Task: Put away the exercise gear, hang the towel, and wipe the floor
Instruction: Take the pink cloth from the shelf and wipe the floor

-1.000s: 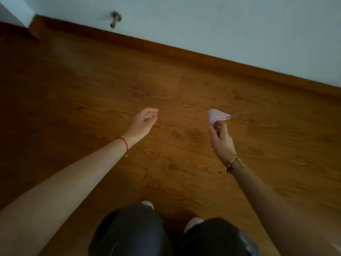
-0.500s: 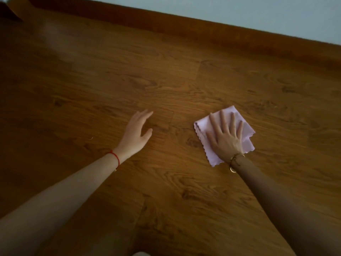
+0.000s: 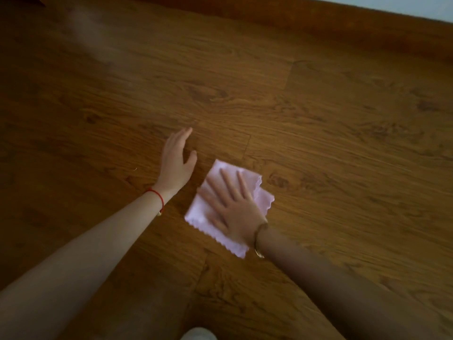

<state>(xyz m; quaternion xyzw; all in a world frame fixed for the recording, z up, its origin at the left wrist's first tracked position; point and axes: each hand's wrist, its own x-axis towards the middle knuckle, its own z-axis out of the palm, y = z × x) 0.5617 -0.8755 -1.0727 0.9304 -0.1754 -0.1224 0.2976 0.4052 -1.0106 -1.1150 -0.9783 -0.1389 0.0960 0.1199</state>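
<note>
Small pale pink wiping cloth with a zigzag pinked edge (image 3: 263, 200): thin, soft, very light by the look of it, no stiffness at all; judged likely to bunch or fold under a sideways push unless pressed evenly. Best handled as now, with a flat palm over its middle and fingers fanned toward the corners; for lifting, a pinch at any corner or a gather at the centre would do, nothing fragile about it. It lies flat on the brown wood-grain plank floor (image 3: 343, 119), roughly square, turned like a diamond, 1 corner toward the wrist, another just beside the other hand's thumb side. Surface looks smooth, plain, no print visible; some motion blur at its left edge. Right hand (image 3: 232, 207): grip not closed on anything, fingers spread and laid flat, pressing the cloth down. Left hand (image 3: 177, 160): open, fingers together, resting on or just over bare floor near the cloth, not touching it; whether the palm bears weight I cannot tell. Dark wooden skirting board (image 3: 318, 18) runs along the far side. Wiping step judged under way.
</note>
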